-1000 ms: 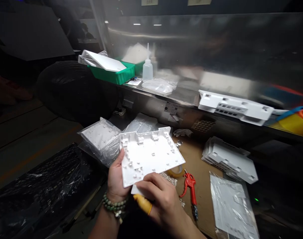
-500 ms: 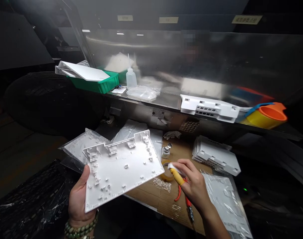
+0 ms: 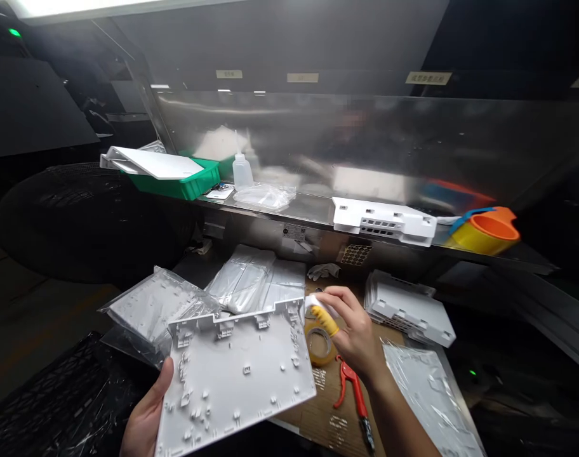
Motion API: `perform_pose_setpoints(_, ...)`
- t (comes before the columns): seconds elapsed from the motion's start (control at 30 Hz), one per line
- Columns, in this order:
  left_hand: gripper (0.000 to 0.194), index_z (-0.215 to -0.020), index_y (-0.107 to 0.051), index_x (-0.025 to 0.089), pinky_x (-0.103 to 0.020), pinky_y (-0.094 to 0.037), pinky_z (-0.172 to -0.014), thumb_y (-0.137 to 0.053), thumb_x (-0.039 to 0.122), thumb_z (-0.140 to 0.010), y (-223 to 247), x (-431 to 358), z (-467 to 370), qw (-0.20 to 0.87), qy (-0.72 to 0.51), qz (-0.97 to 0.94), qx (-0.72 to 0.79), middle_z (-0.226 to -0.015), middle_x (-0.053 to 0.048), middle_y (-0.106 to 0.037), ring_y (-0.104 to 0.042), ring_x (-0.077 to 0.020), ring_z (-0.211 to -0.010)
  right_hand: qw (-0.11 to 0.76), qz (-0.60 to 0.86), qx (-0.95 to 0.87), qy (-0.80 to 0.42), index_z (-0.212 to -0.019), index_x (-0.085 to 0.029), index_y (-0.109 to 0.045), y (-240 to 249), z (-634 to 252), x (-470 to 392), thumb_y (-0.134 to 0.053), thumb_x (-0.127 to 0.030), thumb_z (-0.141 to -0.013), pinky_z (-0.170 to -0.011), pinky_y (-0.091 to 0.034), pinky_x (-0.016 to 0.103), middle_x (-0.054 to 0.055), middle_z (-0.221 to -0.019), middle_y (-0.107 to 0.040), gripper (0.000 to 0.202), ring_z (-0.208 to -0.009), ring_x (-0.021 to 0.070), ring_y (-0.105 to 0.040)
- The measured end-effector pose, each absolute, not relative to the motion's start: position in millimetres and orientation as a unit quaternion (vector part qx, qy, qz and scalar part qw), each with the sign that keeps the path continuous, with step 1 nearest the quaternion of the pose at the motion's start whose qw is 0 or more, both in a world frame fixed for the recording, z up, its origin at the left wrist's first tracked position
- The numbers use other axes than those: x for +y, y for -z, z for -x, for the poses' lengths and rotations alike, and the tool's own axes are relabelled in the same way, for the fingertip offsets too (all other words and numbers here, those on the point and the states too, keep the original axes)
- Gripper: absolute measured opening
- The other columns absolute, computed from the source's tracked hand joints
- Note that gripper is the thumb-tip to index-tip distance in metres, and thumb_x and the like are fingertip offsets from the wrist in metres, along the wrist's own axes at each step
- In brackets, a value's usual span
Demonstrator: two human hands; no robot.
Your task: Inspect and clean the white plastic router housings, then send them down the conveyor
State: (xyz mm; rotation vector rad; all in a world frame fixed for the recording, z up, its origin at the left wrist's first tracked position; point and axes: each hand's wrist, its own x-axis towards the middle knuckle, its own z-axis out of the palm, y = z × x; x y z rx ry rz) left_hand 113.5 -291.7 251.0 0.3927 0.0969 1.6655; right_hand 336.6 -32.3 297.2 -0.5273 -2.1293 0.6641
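My left hand [image 3: 144,416] grips the left edge of a white plastic panel [image 3: 242,374], its thumb on the inner face, which shows small clips and posts. At the panel's upper right corner is my right hand [image 3: 349,327], pinching a small white cloth or pad [image 3: 313,302]; a yellow cover sits on one finger. Just below that hand lie a roll of yellowish tape [image 3: 319,343] and a red-handled tool [image 3: 353,393] on brown cardboard [image 3: 313,416].
Bagged panels [image 3: 151,304] lie at left, a panel stack [image 3: 408,308] and wrapped panel [image 3: 427,393] at right. The metal shelf [image 3: 313,206] holds a green bin [image 3: 189,184], a bottle [image 3: 242,171], a white part [image 3: 385,222] and an orange-yellow tape holder [image 3: 489,230].
The panel and my left hand sit lower in view. My right hand has moved up and left, bringing the white cloth to the panel's corner. The camera view has shifted.
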Motion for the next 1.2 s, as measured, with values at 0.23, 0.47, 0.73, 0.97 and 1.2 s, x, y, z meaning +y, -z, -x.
perform_pose_setpoints(0.23, 0.085, -0.16, -0.027, 0.023, -0.051, 0.005, -0.126, 0.0, 0.069, -0.094, -256.4, -283.2, -123.6, 0.683, -0.707, -0.171, 0.065, -0.165, -0.007, -0.03, -0.008, -0.0289, -0.155, 0.379, 0.24, -0.856, -0.258, -0.109, -0.024, -0.071, -273.8, -333.2, -20.6, -0.052, -0.016, -0.094, -0.081, -0.055, 0.029, 0.007, -0.108, -0.065, 0.026, -0.098, 0.0195, -0.068)
perform_pose_setpoints(0.47, 0.062, -0.158, -0.014, 0.042, -0.054, -0.021, -0.125, -0.04, 0.027, -0.104, -246.8, -276.2, -139.6, 0.571, -0.777, -0.095, 0.247, -0.155, -0.008, -0.049, -0.044, -0.03, -0.142, 0.385, 0.272, -0.833, -0.291, -0.103, -0.024, -0.074, -268.5, -325.6, -31.9, -0.059, -0.023, -0.093, -0.074, -0.055, 0.03, 0.007, -0.105, -0.067, 0.017, -0.092, 0.0217, -0.068)
perform_pose_setpoints(0.73, 0.052, -0.137, -0.062, 0.039, -0.036, -0.025, -0.125, -0.072, 0.022, -0.089, -268.8, -237.4, -185.3, 0.494, -0.743, -0.07, 0.446, -0.157, 0.003, -0.051, -0.034, -0.027, -0.151, 0.442, 0.145, -0.821, -0.33, -0.111, -0.024, -0.072, -291.3, -291.4, -95.2, -0.064, -0.015, -0.089, -0.075, -0.056, 0.029, 0.006, -0.099, -0.061, 0.025, -0.088, 0.0191, -0.065)
perform_pose_setpoints(0.97, 0.071, -0.152, -0.042, 0.042, -0.04, -0.034, -0.122, -0.07, 0.021, -0.09, -263.2, -236.9, -191.3, 0.517, -0.736, -0.034, 0.436, -0.153, -0.002, -0.056, -0.046, -0.0283, -0.144, 0.411, 0.161, -0.835, -0.328, -0.116, -0.027, -0.071, -274.1, -299.6, -87.2, -0.063, -0.018, -0.092, -0.08, -0.056, 0.034, 0.008, -0.104, -0.061, 0.027, -0.095, 0.0211, -0.064)
perform_pose_setpoints(1.2, 0.07, -0.163, -0.014, 0.018, -0.057, -0.043, -0.115, -0.048, 0.027, -0.102, -245.0, -248.4, -136.6, 0.646, -0.718, 0.035, 0.258, -0.141, -0.022, -0.062, -0.063, -0.0378, -0.124, 0.427, 0.263, -0.748, -0.435, -0.119, -0.027, -0.065, -240.2, -337.1, -49.1, -0.062, -0.029, -0.095, -0.1, -0.052, 0.05, 0.012, -0.125, -0.07, 0.024, -0.121, 0.0287, -0.064)
